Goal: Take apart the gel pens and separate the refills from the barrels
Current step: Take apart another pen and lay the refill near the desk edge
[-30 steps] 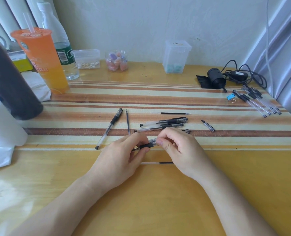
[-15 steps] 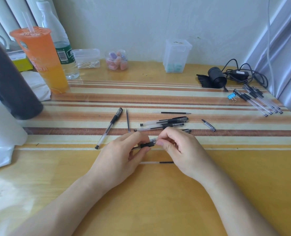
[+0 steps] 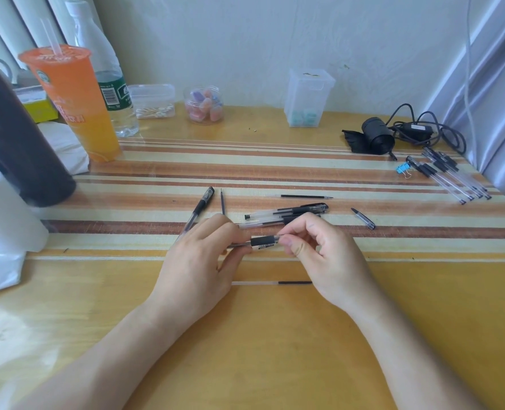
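Note:
Both hands grip one gel pen [image 3: 263, 242] just above the table's middle. My left hand [image 3: 199, 261] pinches its tip end and my right hand [image 3: 325, 255] pinches the barrel behind the black grip. Two more gel pens [image 3: 286, 213] lie side by side just beyond the hands. Another pen [image 3: 199, 208] lies slanted to their left, beside a loose refill [image 3: 222, 201]. A second refill [image 3: 304, 196] lies farther back, and a third refill [image 3: 274, 282] lies under my wrists. A pen cap [image 3: 363, 218] rests to the right.
A bundle of clear pens [image 3: 449, 176] and a blue binder clip [image 3: 402, 168] lie at the far right, near a black roll and cable [image 3: 378, 139]. An orange drink cup [image 3: 73, 102], a water bottle, a dark flask and small plastic containers line the left and back.
The held pen has tilted slightly and the black grip shows more between my fingers. Both hands stay in the same place.

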